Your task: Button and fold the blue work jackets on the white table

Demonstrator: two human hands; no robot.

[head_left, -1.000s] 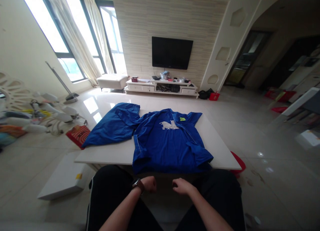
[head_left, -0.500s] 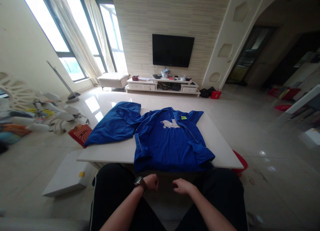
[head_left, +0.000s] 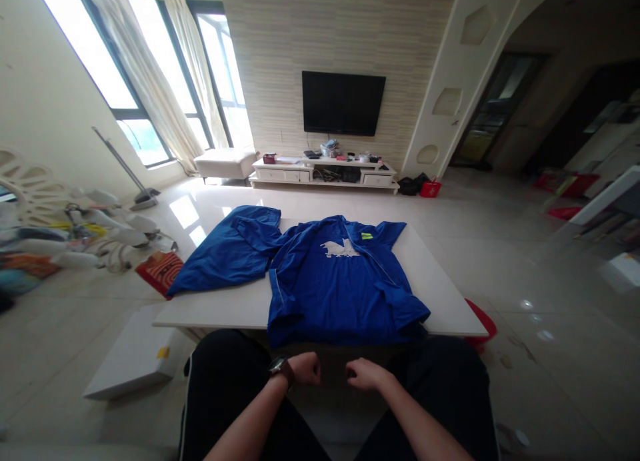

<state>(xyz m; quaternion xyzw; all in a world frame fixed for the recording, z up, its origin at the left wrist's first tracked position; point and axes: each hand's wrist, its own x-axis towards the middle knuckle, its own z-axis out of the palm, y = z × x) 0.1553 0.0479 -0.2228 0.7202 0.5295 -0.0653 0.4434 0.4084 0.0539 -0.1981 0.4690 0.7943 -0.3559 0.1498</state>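
Note:
A blue jacket (head_left: 345, 281) lies spread on the white table (head_left: 450, 301), its front open and a white print and a yellow-green patch showing. Another blue garment (head_left: 227, 251) lies on the table's left part, touching the jacket's sleeve. My left hand (head_left: 305, 368), with a watch at the wrist, is curled closed between my knees, just below the jacket's lower edge. My right hand (head_left: 363, 374) is also curled closed, a short way to the right. Neither hand touches the cloth, and nothing shows in either.
A white box (head_left: 133, 354) stands on the floor at the left, near a red bag (head_left: 161, 272). Part of a red stool (head_left: 483, 324) shows by the table's right corner. Beyond are a TV stand (head_left: 325, 172) and a wall-mounted television (head_left: 343, 103).

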